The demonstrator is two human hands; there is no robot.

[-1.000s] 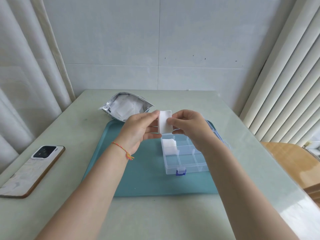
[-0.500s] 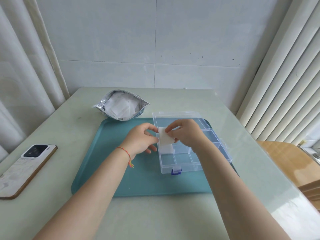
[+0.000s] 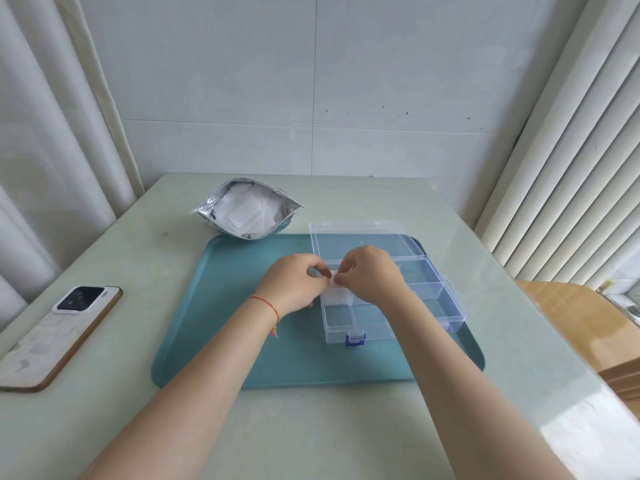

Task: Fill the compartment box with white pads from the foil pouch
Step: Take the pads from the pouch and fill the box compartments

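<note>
We see both hands meeting over the clear compartment box [image 3: 388, 299], which lies open on the teal tray [image 3: 225, 306]. The left hand [image 3: 294, 285] and right hand [image 3: 372, 277] each have the grip clamped on a white pad [image 3: 334, 285], fingertips pinching it from either side just above a left-hand compartment that already holds white pads. The foil pouch [image 3: 247, 213] lies open beyond the tray's far edge, more pads showing inside. A phone [image 3: 52, 337] rests on the surface to the left, well apart.
</note>
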